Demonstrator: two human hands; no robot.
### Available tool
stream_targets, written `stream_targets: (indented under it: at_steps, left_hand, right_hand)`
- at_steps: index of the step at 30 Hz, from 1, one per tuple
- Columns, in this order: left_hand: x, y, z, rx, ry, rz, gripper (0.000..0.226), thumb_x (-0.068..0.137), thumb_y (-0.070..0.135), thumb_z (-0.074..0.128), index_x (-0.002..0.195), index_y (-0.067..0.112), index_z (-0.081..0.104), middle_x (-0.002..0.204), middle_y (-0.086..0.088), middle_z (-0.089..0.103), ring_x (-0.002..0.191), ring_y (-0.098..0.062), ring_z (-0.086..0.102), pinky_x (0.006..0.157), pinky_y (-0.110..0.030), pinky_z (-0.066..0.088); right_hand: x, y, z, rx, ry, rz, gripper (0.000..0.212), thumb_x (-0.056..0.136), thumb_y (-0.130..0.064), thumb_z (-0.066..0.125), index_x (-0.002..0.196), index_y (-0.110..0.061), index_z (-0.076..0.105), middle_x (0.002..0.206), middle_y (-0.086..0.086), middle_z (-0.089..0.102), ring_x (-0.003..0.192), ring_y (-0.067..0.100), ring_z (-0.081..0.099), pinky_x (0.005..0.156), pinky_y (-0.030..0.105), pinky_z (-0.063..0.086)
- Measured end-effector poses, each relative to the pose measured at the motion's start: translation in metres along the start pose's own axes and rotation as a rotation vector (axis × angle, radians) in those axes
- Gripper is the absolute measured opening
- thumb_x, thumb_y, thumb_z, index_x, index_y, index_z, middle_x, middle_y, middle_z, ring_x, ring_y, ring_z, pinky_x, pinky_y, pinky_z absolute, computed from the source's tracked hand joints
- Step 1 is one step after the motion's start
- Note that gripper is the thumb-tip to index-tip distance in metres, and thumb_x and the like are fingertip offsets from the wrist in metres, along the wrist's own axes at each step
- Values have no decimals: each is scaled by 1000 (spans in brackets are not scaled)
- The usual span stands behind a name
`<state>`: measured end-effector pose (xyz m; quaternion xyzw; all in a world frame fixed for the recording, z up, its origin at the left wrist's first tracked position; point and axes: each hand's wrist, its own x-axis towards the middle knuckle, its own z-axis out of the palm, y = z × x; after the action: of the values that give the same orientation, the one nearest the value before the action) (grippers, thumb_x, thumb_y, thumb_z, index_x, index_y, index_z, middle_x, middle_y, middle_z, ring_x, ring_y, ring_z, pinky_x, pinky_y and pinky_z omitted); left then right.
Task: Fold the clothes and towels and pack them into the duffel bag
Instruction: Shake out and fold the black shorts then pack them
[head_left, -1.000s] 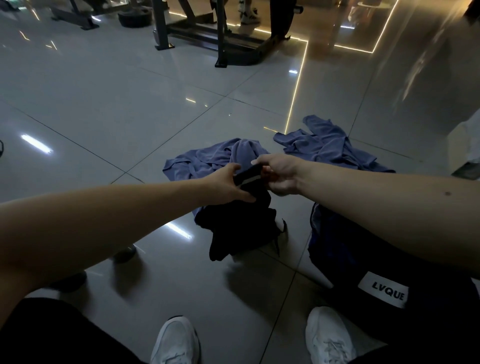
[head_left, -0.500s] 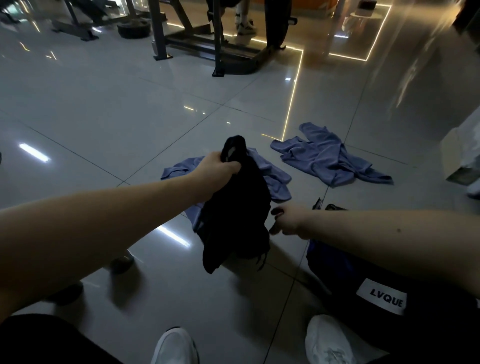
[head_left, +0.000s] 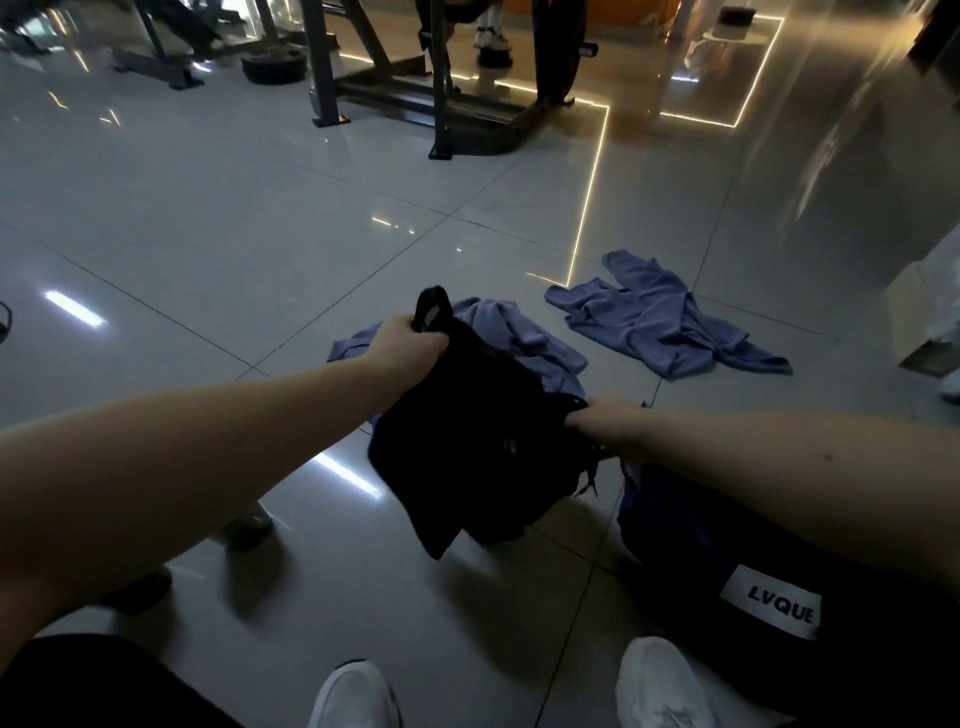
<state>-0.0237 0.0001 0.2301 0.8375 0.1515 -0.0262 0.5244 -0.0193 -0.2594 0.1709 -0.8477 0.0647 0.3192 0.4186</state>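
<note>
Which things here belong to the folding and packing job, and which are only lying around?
Job: black garment, gripped by left hand and right hand; near blue cloth; far blue cloth; duffel bag.
Other: gym machine frame; weight plate.

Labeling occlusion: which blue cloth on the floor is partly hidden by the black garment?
The left blue cloth, behind the held black garment near the left hand. The right blue cloth lies apart, fully exposed.
</note>
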Motion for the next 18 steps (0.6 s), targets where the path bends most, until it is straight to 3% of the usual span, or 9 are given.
stream_targets:
  at_steps: [2, 4, 5, 6, 9, 11, 13, 15, 18]
  left_hand:
    - [3, -13, 2, 239, -34, -37, 8, 86, 15, 61, 90, 8, 61, 75, -8, 57, 76, -25, 57, 64, -30, 45]
    - [5, -25, 5, 473, -63, -152, 50, 83, 29, 69, 122, 3, 54, 113, -17, 60, 106, -35, 59, 89, -41, 51]
    - [6, -27, 7, 512, -80, -164, 61, 80, 33, 72, 129, 4, 49, 124, -17, 56, 115, -37, 56, 98, -45, 48]
    - [4, -28, 9, 518, -119, -125, 60, 78, 33, 74, 126, 8, 49, 126, -14, 55, 116, -35, 54, 100, -46, 47]
    - [-9, -19, 18, 443, -336, 21, 35, 83, 25, 74, 101, 14, 46, 99, -9, 51, 90, -21, 50, 80, -33, 41]
    - [-17, -14, 25, 411, -463, 79, 32, 81, 28, 73, 97, 15, 48, 94, -11, 52, 84, -21, 50, 79, -33, 40]
    - [-19, -16, 30, 378, -556, 81, 38, 77, 33, 74, 106, 16, 56, 108, -11, 65, 99, -27, 62, 96, -39, 49]
    - [-21, -19, 33, 412, -562, 103, 43, 84, 32, 75, 120, 14, 60, 119, -7, 65, 109, -23, 62, 103, -41, 48]
    - [-23, -27, 37, 454, -540, 124, 49, 89, 40, 72, 128, 14, 57, 120, 1, 61, 112, -19, 59, 99, -34, 47]
  right_hand:
    - [0, -14, -5, 52, -28, -39, 9, 92, -10, 53, 98, -12, 59, 83, 11, 59, 73, 23, 57, 68, 33, 49]
    - [-2, -30, -7, 98, -31, -87, 12, 90, -6, 53, 97, -13, 59, 81, 10, 57, 72, 23, 56, 69, 34, 50]
    - [0, -36, -7, 113, -40, -114, 12, 89, -4, 53, 95, -13, 59, 80, 9, 57, 71, 22, 56, 67, 33, 50]
    - [-2, -43, -6, 110, -55, -126, 11, 89, -3, 55, 94, -12, 59, 79, 9, 57, 70, 22, 57, 65, 33, 50]
    - [-3, -55, -4, 169, -106, -138, 9, 88, -5, 60, 95, -11, 61, 83, 12, 58, 70, 22, 59, 62, 31, 50]
    - [-6, -62, -2, 250, -110, -131, 9, 90, -7, 61, 99, -10, 63, 84, 11, 60, 71, 21, 61, 62, 31, 51]
    - [-5, -65, -1, 320, -105, -120, 20, 91, -10, 62, 111, -6, 64, 91, 12, 63, 80, 24, 63, 68, 32, 51]
    - [-6, -67, -3, 357, -136, -100, 29, 91, -13, 62, 119, -5, 63, 96, 13, 65, 84, 25, 65, 71, 32, 53]
    - [-11, -67, -8, 355, -245, -67, 14, 91, -16, 60, 101, -6, 63, 82, 7, 63, 68, 18, 62, 63, 26, 49]
